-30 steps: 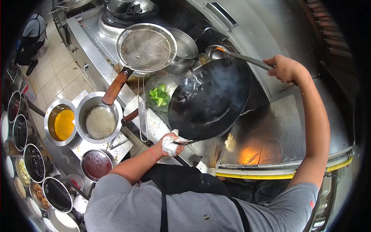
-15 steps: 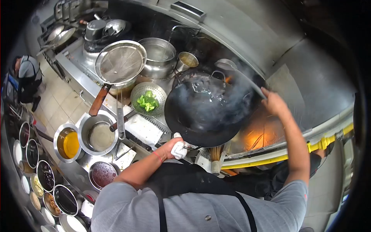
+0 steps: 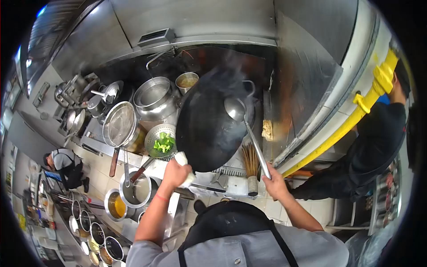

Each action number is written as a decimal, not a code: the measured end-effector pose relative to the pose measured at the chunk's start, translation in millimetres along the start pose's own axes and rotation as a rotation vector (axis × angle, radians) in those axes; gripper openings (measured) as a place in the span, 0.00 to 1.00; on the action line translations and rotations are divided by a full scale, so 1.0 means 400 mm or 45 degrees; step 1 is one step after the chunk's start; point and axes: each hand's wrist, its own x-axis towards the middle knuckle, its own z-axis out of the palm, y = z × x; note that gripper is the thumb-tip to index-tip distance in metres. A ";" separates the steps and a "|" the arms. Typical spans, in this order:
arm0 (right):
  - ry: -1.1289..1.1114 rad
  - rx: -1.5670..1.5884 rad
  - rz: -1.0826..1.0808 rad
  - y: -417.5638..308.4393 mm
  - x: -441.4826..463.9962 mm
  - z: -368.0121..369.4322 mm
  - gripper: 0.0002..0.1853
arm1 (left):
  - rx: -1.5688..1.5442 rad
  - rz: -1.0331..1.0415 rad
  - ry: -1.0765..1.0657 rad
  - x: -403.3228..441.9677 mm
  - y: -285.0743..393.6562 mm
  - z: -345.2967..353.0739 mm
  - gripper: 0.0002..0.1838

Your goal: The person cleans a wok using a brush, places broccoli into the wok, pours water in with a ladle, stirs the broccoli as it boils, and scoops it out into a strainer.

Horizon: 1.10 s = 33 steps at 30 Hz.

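Observation:
My left hand [image 3: 176, 173] is closed around a folded white cloth [image 3: 183, 161] at the near-left rim of a black wok [image 3: 207, 129]; any handle under the cloth is hidden. The wok leans to one side over the stove, and smoke or steam rises from it. With closed fingers, my right hand [image 3: 276, 184] grips the lower end of a long metal ladle [image 3: 255, 141]. The ladle's bowl sits over the wok's right side. Left of the wok, green broccoli-like pieces [image 3: 164, 143] lie in a perforated strainer [image 3: 153, 135].
A fine-mesh strainer [image 3: 119, 124], a large metal pot [image 3: 153, 98] and a small pot [image 3: 187, 81] stand left and behind. A bamboo brush [image 3: 251, 167] is upright by the wok. Seasoning pots line the left. One person [image 3: 373, 138] stands right, another [image 3: 66, 164] far left.
The wok has gone from nearly level to strongly tilted, with my left hand raised at its rim. My right hand and the ladle have come down and nearer, the bowl now over the wok. The view has turned rightward.

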 end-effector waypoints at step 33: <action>-1.147 0.559 0.384 -0.588 -0.205 0.543 0.34 | -1.072 -0.720 -0.218 -0.774 -0.400 -0.223 0.33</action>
